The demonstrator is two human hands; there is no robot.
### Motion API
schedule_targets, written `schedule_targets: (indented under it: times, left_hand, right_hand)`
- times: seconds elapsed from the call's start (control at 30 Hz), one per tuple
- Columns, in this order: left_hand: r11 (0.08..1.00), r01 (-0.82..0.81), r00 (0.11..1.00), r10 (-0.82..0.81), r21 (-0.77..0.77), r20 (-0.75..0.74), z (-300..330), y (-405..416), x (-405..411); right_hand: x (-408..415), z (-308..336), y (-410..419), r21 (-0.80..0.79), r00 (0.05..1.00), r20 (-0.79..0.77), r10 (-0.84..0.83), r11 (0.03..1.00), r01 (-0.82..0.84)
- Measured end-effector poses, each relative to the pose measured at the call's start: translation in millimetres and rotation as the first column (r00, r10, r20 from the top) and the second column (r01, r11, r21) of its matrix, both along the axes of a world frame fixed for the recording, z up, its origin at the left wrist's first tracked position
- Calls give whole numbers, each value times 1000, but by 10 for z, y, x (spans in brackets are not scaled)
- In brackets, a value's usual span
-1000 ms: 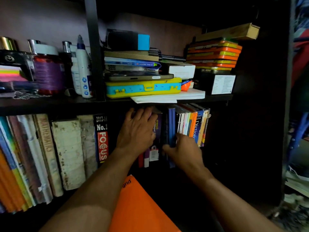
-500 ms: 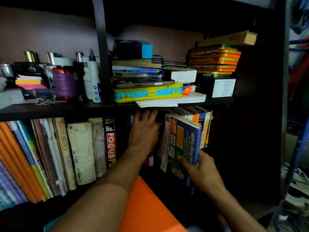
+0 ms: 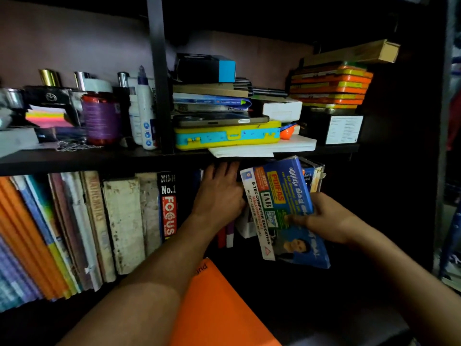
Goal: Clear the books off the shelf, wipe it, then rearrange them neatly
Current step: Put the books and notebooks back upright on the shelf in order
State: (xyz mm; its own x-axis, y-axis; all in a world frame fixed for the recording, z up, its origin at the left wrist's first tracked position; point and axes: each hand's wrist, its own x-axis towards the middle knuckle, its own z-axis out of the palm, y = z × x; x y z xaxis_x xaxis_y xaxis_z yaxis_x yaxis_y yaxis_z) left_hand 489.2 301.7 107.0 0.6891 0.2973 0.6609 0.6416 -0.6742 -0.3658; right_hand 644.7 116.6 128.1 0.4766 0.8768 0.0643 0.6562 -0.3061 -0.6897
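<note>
A dark bookshelf (image 3: 74,162) holds a row of upright books on its lower level. My right hand (image 3: 326,219) grips a blue book (image 3: 282,206) with a colourful printed cover, tilted and pulled partly out of the row. My left hand (image 3: 219,196) reaches into the gap beside it, fingers straight against the dark books behind; what the fingertips touch is hidden. A few books (image 3: 313,177) still stand at the right end. To the left stand a black and red "Focus" book (image 3: 168,206), worn white spines (image 3: 124,221) and orange books (image 3: 27,240).
The upper level carries bottles (image 3: 144,111), a purple jar (image 3: 101,119), sticky notes (image 3: 46,118), a yellow and blue case (image 3: 227,137) under stacked items, orange boxes (image 3: 331,84) and a black box (image 3: 331,128). An orange folder (image 3: 214,305) lies low in front of me.
My right hand has drawn the blue book out of the row and tilted it so its cover faces me. My left hand stays pressed into the gap beside it.
</note>
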Motion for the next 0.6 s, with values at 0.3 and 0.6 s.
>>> schedule_targets:
  times: [0.3, 0.6]
  left_hand:
    - [962, 242, 970, -242, -129, 16, 233, 48, -233]
    - [913, 354, 934, -333, -201, 129, 201, 97, -237]
  right_hand:
    - [-58, 165, 18, -162, 999, 39, -37, 986, 43]
    - [-33, 446, 11, -460, 969, 167, 182, 884, -86]
